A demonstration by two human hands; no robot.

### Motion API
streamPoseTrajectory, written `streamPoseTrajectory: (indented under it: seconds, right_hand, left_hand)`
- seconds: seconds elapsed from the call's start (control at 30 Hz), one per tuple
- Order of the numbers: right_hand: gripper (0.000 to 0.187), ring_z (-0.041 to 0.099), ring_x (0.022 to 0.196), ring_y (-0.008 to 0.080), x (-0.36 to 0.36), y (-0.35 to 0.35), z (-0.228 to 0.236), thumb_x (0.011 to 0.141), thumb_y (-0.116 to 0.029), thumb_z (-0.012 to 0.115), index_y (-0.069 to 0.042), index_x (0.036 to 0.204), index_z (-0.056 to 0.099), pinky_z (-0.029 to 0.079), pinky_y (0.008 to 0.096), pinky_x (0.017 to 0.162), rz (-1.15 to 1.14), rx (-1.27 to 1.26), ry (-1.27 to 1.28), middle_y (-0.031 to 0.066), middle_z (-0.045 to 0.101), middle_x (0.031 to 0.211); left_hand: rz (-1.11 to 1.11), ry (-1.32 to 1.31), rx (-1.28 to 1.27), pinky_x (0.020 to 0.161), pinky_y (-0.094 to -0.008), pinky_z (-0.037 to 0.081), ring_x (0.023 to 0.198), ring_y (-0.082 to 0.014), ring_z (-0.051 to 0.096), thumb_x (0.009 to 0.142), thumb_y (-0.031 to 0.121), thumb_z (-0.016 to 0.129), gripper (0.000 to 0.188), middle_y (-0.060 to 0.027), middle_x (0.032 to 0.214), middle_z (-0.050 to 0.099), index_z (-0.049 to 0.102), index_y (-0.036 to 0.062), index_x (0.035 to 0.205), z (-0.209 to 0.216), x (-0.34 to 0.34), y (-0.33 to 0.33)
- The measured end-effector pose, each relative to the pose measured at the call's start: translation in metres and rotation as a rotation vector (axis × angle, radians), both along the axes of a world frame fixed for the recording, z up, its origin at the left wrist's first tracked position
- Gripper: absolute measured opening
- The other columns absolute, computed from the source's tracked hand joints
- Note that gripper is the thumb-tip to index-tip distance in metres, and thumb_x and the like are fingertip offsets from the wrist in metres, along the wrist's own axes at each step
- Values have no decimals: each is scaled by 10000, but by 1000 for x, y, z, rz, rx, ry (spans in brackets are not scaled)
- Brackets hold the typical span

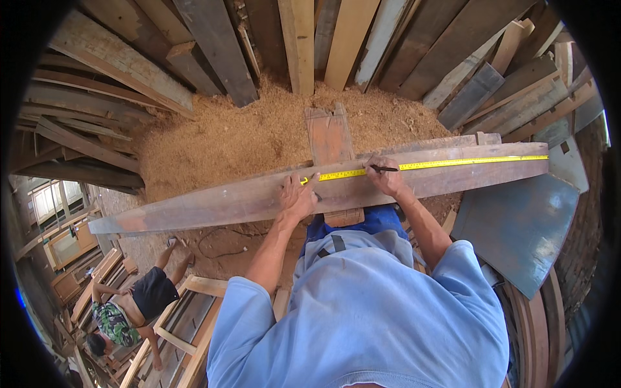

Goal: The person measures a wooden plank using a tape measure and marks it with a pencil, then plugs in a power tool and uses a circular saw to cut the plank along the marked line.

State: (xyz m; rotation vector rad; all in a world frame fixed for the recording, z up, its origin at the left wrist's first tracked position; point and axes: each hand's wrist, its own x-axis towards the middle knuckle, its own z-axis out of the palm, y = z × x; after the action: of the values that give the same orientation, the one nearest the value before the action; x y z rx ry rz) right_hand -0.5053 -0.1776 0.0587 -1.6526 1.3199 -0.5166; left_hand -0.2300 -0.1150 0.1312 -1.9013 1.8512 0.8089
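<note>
A long wooden plank lies crosswise in front of me, its right end resting near a blue-grey sheet. Along the plank a yellow tape measure is stretched from the right end to my left hand. That hand is closed around the tape measure at the plank's middle, most of its case hidden by the fingers. Just to the right, my right hand rests over the tape and grips a dark pen, which lies roughly level across the fingers.
A reddish wooden support passes under the plank. Sawdust covers the ground beyond, with many boards leaning behind. A bent blue-grey sheet stands at right. At lower left, another person is beside wooden frames.
</note>
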Motion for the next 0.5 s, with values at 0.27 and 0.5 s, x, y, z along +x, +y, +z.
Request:
streamPoseTrajectory:
  seconds: [0.27,0.5]
  right_hand:
    - [299,638,780,208,-4,-9,-2,963,-272,561,-21,1078,676,494,381,699,-318,34,-265,121,700,869]
    - [373,622,822,167,-61,25,6,981,-329,531,3,1031,693,508,330,747,-525,328,-394,112,679,835]
  left_hand:
    - [4,43,-53,962,-541,436,1182,-408,454,810,189,605,610,-204,1205,470,530,314,1402,3,-2,1]
    - [15,21,25,1031,-544,400,1289,-410,408,824,259,627,623,-205,1372,432,490,349,1425,3,1,-2]
